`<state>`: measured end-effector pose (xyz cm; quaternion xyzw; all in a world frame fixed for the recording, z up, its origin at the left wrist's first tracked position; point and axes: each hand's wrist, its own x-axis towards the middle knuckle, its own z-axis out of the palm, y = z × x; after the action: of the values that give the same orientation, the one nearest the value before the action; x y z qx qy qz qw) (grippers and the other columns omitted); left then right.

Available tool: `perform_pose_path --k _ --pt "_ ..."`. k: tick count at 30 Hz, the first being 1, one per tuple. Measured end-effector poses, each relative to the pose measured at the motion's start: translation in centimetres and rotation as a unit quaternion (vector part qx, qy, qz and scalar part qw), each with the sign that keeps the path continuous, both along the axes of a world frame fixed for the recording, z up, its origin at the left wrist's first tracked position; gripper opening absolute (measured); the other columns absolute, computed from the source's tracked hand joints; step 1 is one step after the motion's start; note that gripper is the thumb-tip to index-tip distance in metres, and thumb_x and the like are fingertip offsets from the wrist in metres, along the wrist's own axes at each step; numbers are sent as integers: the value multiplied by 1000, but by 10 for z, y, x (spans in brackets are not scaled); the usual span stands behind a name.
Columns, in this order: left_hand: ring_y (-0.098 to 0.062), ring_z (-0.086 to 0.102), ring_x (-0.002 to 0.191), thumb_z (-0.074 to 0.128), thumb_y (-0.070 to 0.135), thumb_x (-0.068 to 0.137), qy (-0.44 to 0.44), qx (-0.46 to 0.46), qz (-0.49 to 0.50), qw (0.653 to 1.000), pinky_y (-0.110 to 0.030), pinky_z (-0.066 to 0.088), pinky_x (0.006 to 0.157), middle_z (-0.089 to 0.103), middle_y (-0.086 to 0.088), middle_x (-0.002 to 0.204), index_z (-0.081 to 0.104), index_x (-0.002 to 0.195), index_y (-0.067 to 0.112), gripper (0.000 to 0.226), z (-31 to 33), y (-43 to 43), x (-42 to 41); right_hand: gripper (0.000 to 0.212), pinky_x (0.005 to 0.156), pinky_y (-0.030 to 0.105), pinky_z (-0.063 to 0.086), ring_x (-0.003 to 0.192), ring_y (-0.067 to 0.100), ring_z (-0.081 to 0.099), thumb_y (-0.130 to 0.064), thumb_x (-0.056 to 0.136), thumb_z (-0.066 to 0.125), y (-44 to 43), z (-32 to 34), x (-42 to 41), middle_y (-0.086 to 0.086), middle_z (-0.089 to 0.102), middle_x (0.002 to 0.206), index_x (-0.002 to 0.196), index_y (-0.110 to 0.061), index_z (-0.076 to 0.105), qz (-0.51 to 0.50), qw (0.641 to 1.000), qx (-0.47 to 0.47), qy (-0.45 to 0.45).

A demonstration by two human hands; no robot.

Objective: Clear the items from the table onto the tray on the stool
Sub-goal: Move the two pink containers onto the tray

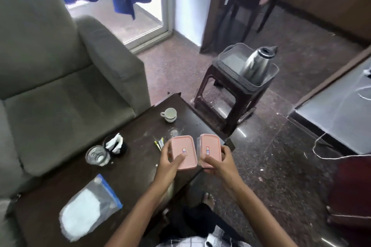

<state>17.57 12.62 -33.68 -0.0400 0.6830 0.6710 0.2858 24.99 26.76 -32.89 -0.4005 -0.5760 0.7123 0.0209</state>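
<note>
My left hand (pixel 170 161) grips a pink-lidded box (pixel 183 147) above the dark table's (pixel 140 166) right edge, thumb on its lid. My right hand (pixel 219 163) grips a second pink-lidded box (pixel 209 146) just beside it, out past the table edge. Each lid bears a small label. Farther off, a clear tray (pixel 230 59) rests on a dark stool (pixel 224 94) and holds a steel kettle (pixel 257 64). On the table lie a white cup (pixel 169 114), a glass (pixel 97 155), a black holder with white items (pixel 116 145), several sachets (pixel 159 143) and a zip bag (pixel 90 206).
A grey sofa (pixel 60 78) runs along the table's left side. Bare floor lies between the table and the stool. A grey surface with a white cable (pixel 341 104) stands at right, a dark red object (pixel 351 190) at lower right. My foot (pixel 208 199) shows below the table edge.
</note>
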Motion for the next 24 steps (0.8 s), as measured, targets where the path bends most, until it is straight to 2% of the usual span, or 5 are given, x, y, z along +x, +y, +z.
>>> perform_pose_path --k 4,9,15,19,24 --pt "-25 57 98 54 -2 88 -22 14 -38 999 -27 50 65 58 -13 114 40 133 22 53 3 48 -6 51 54 25 52 81 14 60 -4 76 73 40 -1 4 1 57 99 113 -18 41 -36 999 15 22" --pt "-22 59 95 51 -4 87 -27 12 -62 998 -26 49 65 61 -13 113 44 130 22 50 4 129 -9 56 52 24 47 78 13 62 -28 55 76 118 2 8 -4 62 97 103 -25 48 -43 998 17 35" --pt "-17 62 83 50 -2 89 -58 24 -62 996 -20 52 56 61 -14 111 42 132 22 50 15 241 -9 47 46 21 45 66 10 61 -24 57 73 248 17 7 3 65 94 99 -21 53 -40 997 -25 60" --pt "-12 63 70 51 4 90 -76 20 -37 996 -23 50 54 64 -5 96 38 127 18 41 22 300 -15 43 48 22 40 73 15 57 -17 65 77 313 25 2 5 62 99 98 -21 51 -48 995 -50 78" --pt "-6 58 53 49 11 92 -93 20 -14 995 -24 42 52 69 7 72 47 112 21 23 23 346 -32 34 53 24 47 69 12 60 -12 71 71 367 27 -20 3 64 91 100 -19 56 -37 984 -133 109"
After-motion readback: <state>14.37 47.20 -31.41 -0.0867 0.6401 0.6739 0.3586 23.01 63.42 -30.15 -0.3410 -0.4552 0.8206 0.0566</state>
